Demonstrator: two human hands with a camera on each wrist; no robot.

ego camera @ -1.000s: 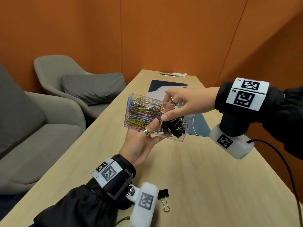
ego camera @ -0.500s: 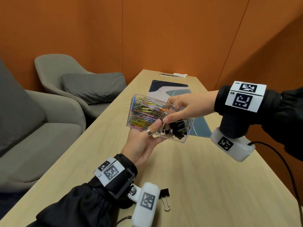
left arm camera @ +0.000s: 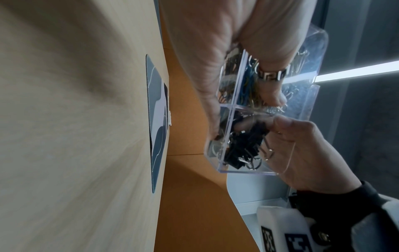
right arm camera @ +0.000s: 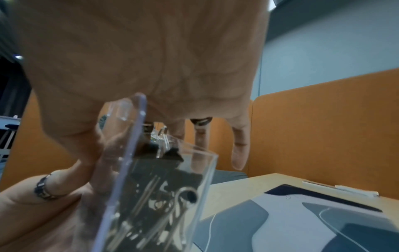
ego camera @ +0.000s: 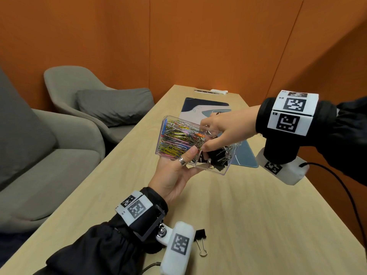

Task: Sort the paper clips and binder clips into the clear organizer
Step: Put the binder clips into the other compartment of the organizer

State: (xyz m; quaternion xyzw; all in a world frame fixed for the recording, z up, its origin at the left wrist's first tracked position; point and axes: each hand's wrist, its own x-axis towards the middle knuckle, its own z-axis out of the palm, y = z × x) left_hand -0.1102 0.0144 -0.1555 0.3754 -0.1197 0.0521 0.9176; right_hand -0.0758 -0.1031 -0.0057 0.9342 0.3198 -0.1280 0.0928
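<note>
Orange walls (ego camera: 198, 46) fill the top of the head view, with grey armchairs (ego camera: 49, 135) at the left. Below them a pale wooden desk (ego camera: 248, 215) runs from the bottom edge up to the centre, carrying a blue-grey mat (ego camera: 246, 157) just right of centre. Above the desk, at mid-frame, the left hand (ego camera: 174, 175) holds a clear organizer (ego camera: 222, 171) off the surface, tilted, its ringed thumb curled over the near wall and its palm underneath. The right hand (ego camera: 222, 132) reaches in from the right edge, thumb and fingers bent down onto the organizer's top; whether they pinch a clip or only the rim, I cannot tell. Coloured paper clips (ego camera: 178, 137) fill the organizer's left compartment, and black binder clips (ego camera: 218, 157) sit in its right one. One more binder clip (ego camera: 200, 241) lies on the desk at the bottom centre, just beside the left wrist camera.
</note>
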